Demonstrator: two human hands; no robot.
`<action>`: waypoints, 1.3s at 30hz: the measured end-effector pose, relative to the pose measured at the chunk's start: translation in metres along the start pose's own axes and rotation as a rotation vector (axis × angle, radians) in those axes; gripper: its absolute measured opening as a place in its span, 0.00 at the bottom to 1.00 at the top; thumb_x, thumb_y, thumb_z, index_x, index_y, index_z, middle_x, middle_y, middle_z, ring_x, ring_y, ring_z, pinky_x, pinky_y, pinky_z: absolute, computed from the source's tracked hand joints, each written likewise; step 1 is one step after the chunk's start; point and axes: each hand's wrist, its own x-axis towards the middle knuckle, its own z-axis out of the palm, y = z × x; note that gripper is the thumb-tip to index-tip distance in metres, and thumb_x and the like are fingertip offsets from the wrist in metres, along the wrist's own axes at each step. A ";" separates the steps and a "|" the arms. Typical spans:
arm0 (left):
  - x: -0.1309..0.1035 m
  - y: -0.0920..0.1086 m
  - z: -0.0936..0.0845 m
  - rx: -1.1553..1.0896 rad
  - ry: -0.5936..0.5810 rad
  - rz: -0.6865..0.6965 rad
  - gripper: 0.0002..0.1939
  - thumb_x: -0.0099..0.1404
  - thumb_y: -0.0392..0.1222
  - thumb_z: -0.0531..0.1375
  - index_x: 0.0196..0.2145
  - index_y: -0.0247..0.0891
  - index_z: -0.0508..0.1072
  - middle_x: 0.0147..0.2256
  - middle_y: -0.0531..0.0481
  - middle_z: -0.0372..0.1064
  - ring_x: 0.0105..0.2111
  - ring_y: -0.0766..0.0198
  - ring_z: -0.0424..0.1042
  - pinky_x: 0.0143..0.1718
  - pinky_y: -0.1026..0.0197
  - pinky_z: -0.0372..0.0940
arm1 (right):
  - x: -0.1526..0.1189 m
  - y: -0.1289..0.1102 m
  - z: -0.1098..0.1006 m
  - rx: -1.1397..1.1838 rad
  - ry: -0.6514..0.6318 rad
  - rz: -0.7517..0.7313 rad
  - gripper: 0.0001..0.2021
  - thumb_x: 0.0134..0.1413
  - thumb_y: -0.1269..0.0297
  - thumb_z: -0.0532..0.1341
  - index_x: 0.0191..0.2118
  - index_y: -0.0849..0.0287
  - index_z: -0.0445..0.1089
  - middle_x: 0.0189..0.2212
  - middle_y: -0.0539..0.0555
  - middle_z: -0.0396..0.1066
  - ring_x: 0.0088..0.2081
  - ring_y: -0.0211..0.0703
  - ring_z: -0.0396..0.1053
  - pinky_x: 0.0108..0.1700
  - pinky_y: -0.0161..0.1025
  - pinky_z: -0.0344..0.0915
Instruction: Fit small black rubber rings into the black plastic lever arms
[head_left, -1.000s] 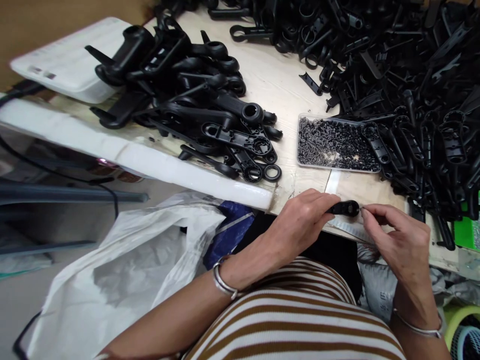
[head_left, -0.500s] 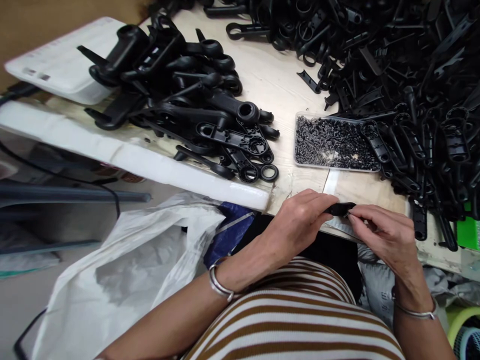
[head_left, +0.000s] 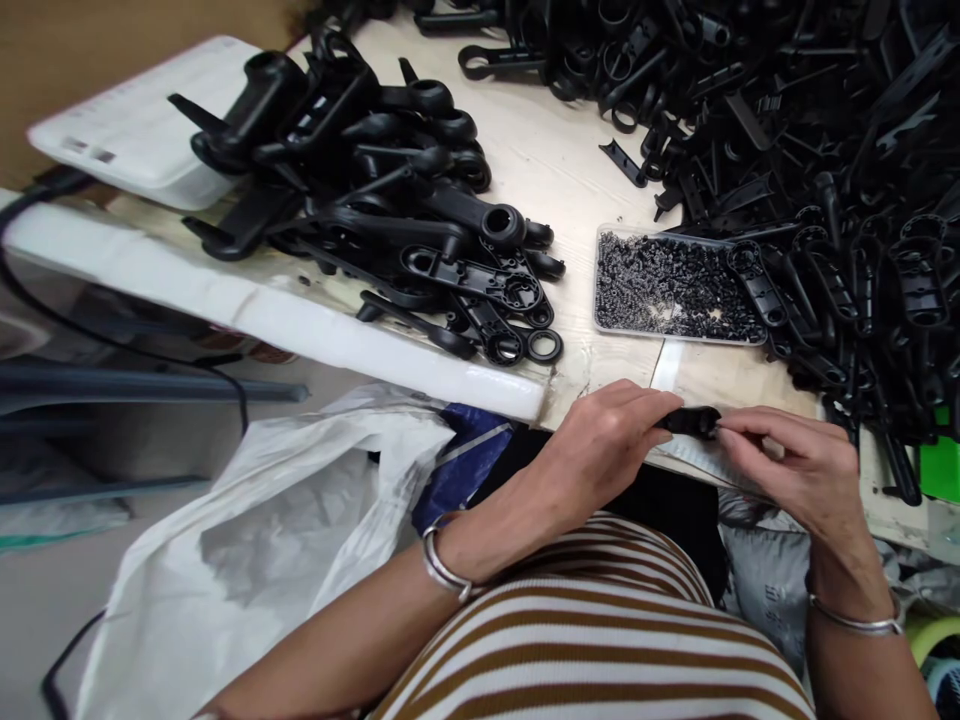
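Near the table's front edge, my left hand [head_left: 607,440] is closed on a small black plastic part [head_left: 696,421], its thumb and fingers gripping the left end. My right hand [head_left: 795,460] is pinched at the right end of that part; whatever lies between its fingertips is too small to make out. Just beyond the hands is a clear shallow tray [head_left: 634,333] filled with tiny dark and shiny metal pieces. To the left a heap of black plastic arm-shaped parts [head_left: 360,190] lies on the table, some with round ring ends.
A large pile of black parts [head_left: 847,180] covers the table's back and right. A white box [head_left: 142,135] stands at the far left behind a white foam-like edge strip [head_left: 285,315]. Below hangs a white sack [head_left: 225,560]. A bright green object [head_left: 939,455] lies at the right.
My right hand has moved slightly right, its fingers a little farther from my left hand's. More of the black part now shows between them. The whole view has shifted a little.
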 end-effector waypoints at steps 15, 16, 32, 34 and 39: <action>0.000 0.001 0.003 0.012 0.024 0.022 0.14 0.56 0.28 0.67 0.41 0.35 0.73 0.34 0.52 0.77 0.34 0.64 0.75 0.36 0.65 0.70 | -0.013 -0.021 0.017 -0.222 0.093 -0.064 0.05 0.56 0.75 0.60 0.33 0.59 0.70 0.25 0.50 0.75 0.24 0.34 0.71 0.30 0.31 0.67; 0.000 0.001 0.003 0.011 0.020 0.019 0.14 0.57 0.28 0.67 0.41 0.35 0.73 0.34 0.51 0.77 0.34 0.64 0.75 0.36 0.65 0.70 | -0.012 -0.022 0.017 -0.240 0.094 -0.075 0.05 0.56 0.75 0.60 0.33 0.59 0.70 0.24 0.50 0.74 0.24 0.34 0.71 0.30 0.31 0.67; -0.002 0.000 0.003 -0.035 -0.007 -0.001 0.11 0.62 0.29 0.63 0.42 0.36 0.72 0.36 0.51 0.77 0.36 0.64 0.74 0.39 0.64 0.70 | -0.004 -0.045 0.013 -0.400 -0.170 0.061 0.09 0.63 0.71 0.54 0.34 0.61 0.70 0.29 0.55 0.74 0.28 0.42 0.73 0.30 0.37 0.63; -0.002 0.001 0.002 -0.032 -0.028 -0.020 0.11 0.62 0.30 0.62 0.42 0.37 0.72 0.36 0.51 0.77 0.37 0.64 0.74 0.39 0.63 0.70 | -0.005 -0.042 0.010 -0.297 -0.171 0.118 0.08 0.64 0.68 0.54 0.38 0.60 0.71 0.33 0.55 0.77 0.32 0.42 0.75 0.34 0.37 0.66; -0.002 0.001 0.003 -0.032 -0.040 -0.011 0.10 0.63 0.30 0.62 0.43 0.37 0.71 0.37 0.50 0.77 0.38 0.63 0.74 0.40 0.62 0.70 | -0.008 -0.033 0.011 -0.265 -0.131 0.158 0.10 0.64 0.67 0.54 0.40 0.60 0.73 0.34 0.55 0.78 0.33 0.44 0.76 0.36 0.38 0.67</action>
